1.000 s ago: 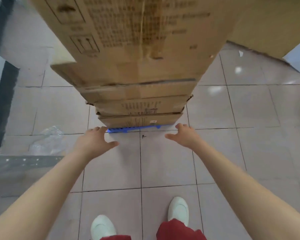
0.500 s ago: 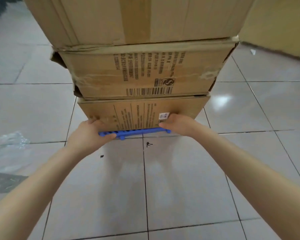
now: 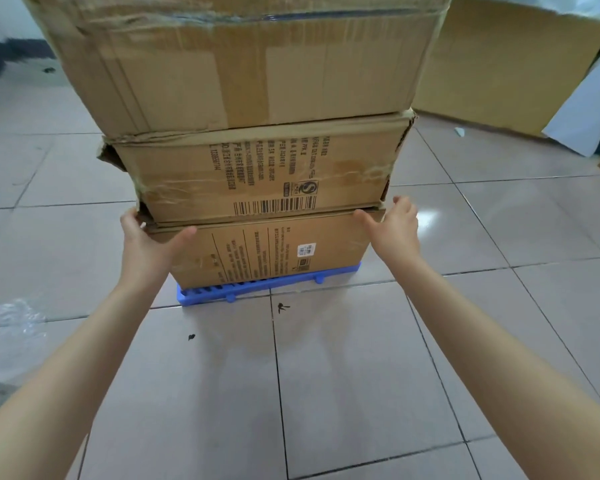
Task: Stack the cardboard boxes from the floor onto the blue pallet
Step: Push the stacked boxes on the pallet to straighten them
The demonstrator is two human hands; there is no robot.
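Observation:
A stack of three cardboard boxes stands on the low blue pallet [image 3: 267, 289]. The bottom box [image 3: 271, 251] carries printed text and a small label. On it sits the middle box [image 3: 257, 174] with a barcode and torn left corner. The large top box [image 3: 243, 64] runs out of view above. My left hand [image 3: 146, 240] clasps the upper left corner of the bottom box, thumb on its front face. My right hand [image 3: 392, 226] presses the upper right corner, fingers around the side.
Pale floor tiles surround the stack. Crumpled clear plastic [image 3: 7, 323] lies on the floor at left. Another large cardboard box [image 3: 506, 64] and a white sheet [image 3: 582, 109] stand at the back right. Small dark scraps [image 3: 283, 307] lie just in front of the pallet.
Both hands have risen from the pallet's front edge to the top corners of the bottom box and spread apart. The view has tilted up and come closer to the stack.

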